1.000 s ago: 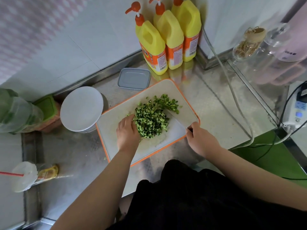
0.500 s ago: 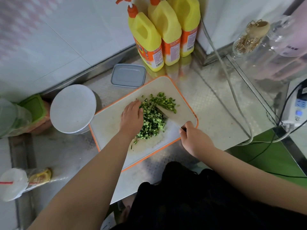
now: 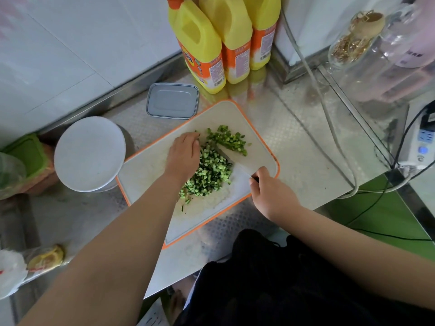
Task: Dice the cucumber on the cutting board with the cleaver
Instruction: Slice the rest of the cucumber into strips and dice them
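- cutting board (image 3: 146, 170), white with orange rim, lies at an angle on the metal counter (image 3: 294, 147)
- diced cucumber (image 3: 211, 172) in a heap mid-board; a smaller strip of pieces at the far side, just beyond the blade
- cleaver (image 3: 237, 167) lies between the heap and the far strip, its edge against the heap, handle toward the person
- right hand (image 3: 270, 194) at the board's near right edge, fingers curled round the cleaver handle
- left hand (image 3: 184, 156) palm down, fingers fairly straight, resting on the left side of the heap, fingertips near the far strip
- three yellow bottles (image 3: 202, 48) with orange labels stand at the back by the wall
- grey lid (image 3: 173, 101) just beyond the board's far corner
- round white lid (image 3: 89, 154) on a container left of the board
- glass jar (image 3: 353, 41) and cables (image 3: 329, 128) at the right
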